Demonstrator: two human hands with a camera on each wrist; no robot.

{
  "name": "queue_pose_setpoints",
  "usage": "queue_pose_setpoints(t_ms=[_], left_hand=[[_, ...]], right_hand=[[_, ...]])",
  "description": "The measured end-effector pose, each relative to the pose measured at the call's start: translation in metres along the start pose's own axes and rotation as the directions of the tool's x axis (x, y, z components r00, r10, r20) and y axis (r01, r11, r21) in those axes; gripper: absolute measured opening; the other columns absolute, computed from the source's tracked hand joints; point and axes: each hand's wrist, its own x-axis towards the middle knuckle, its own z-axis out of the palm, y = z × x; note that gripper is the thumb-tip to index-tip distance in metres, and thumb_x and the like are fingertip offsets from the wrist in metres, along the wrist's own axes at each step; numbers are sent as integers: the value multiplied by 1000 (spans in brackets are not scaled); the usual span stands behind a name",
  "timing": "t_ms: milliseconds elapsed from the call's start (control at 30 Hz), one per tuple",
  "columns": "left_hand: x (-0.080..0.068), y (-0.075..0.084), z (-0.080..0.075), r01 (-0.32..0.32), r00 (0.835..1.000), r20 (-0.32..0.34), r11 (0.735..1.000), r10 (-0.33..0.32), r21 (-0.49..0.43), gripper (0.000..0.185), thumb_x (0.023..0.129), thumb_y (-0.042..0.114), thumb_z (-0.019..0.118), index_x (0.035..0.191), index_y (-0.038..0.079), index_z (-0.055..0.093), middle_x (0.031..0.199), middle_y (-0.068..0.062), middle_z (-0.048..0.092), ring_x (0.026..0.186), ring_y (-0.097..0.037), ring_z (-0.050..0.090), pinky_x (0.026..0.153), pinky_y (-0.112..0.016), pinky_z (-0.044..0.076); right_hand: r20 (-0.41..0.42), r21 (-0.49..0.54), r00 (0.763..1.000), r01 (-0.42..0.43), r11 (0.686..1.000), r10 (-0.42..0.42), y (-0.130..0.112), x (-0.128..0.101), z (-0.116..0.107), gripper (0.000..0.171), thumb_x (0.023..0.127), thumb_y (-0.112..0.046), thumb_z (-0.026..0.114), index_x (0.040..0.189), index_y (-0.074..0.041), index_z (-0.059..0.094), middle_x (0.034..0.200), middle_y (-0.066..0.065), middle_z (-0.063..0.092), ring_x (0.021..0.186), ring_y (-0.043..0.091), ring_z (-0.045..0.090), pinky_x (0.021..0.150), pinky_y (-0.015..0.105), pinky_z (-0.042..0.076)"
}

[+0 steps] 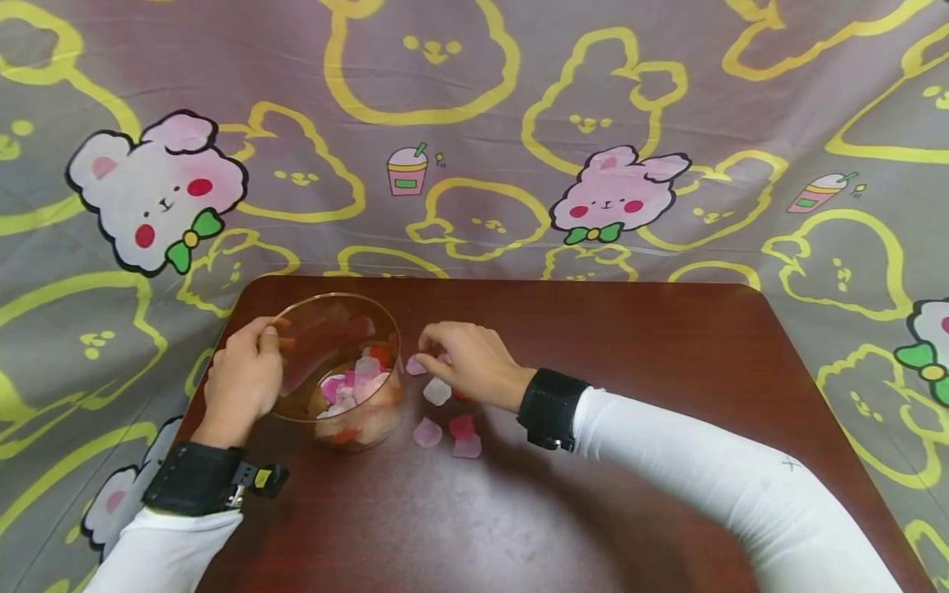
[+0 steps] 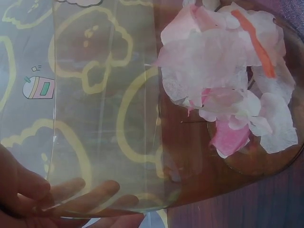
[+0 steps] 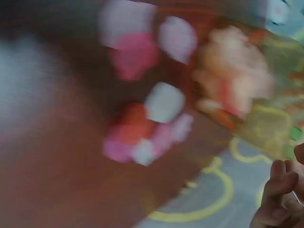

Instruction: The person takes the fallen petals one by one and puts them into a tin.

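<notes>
Gripping the rim of the clear glass bowl point(image 1: 339, 366), the left hand point(image 1: 240, 383) had its fingers curled over the near wall, and I saw those fingers point(image 2: 90, 192) through the glass in the left wrist view. The bowl sat tilted toward the right on the dark wooden table point(image 1: 630, 387), with a heap of pink, white and red petals point(image 2: 228, 90) lying against its lower side. I judged that tilt the main risk: tipped any further, the light petals could slide over the lip and back onto the wood. The right hand point(image 1: 470, 362) hovered just beside the bowl, fingertips drawn together over a pale petal point(image 1: 415, 366), though I could not tell whether it had actually caught it. Loose petals point(image 1: 448, 428) lay scattered near that wrist, and I reckoned a careless sweep of the sleeve point(image 1: 712, 478) could scatter them or nudge the bowl. The right wrist view was too blurred to settle anything.
</notes>
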Motion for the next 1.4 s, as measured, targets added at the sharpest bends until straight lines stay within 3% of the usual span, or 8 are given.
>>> queue_pose_setpoints(t_ms=[167,333,700,967,1100,1267,1400], left_hand=[[0,0,0,-8,1000,2,1000,8,3,49,110,32,23,138,7,54,125,-23,68,102,-46,63,69,-49,41],[-2,-1,1,-14,1000,4,1000,14,2,49,111,32,22,139,6,54,127,-23,68,102,-45,64,70,-50,41],[-2,1,0,-21,1000,-5,1000,21,-11,49,111,31,23,139,6,54,127,-23,68,104,-45,63,74,-54,42],[-2,1,0,-15,1000,-9,1000,15,-2,49,110,31,23,139,7,54,127,-22,69,105,-46,63,73,-52,41],[-1,1,1,-9,1000,-3,1000,9,-1,49,111,31,23,139,7,54,127,-22,68,106,-46,63,73,-52,42],[-1,2,1,-2,1000,5,1000,2,-13,49,111,32,23,139,7,54,127,-22,68,104,-45,63,71,-49,41],[-1,1,0,7,1000,8,1000,-6,-13,50,110,33,22,140,7,54,128,-21,68,104,-44,63,69,-45,40]], right_hand=[[138,-63,990,-19,998,27,26,-24,28,17,95,-33,70,102,-17,71,89,-3,71,77,10,61,65,28,50],[267,-71,959,-78,994,95,39,-43,50,15,92,-36,74,96,-21,70,81,-9,67,73,6,59,65,28,49],[318,-181,946,-7,983,66,46,-60,63,17,89,-31,77,80,-23,65,66,-11,55,62,7,50,57,27,41],[279,-207,957,-26,978,84,49,-60,60,17,96,-29,69,80,-23,71,67,-8,61,64,10,57,61,36,53],[229,-179,971,-29,983,71,44,-51,44,15,96,-28,68,83,-22,73,71,-6,63,68,12,59,62,36,53],[59,-88,998,-15,996,20,23,-28,4,12,96,-26,70,98,-16,77,85,-3,70,73,10,59,63,29,50],[-96,-31,995,31,999,-34,-3,-6,-23,16,97,-26,69,105,-14,76,92,-3,72,76,11,61,64,28,50]])
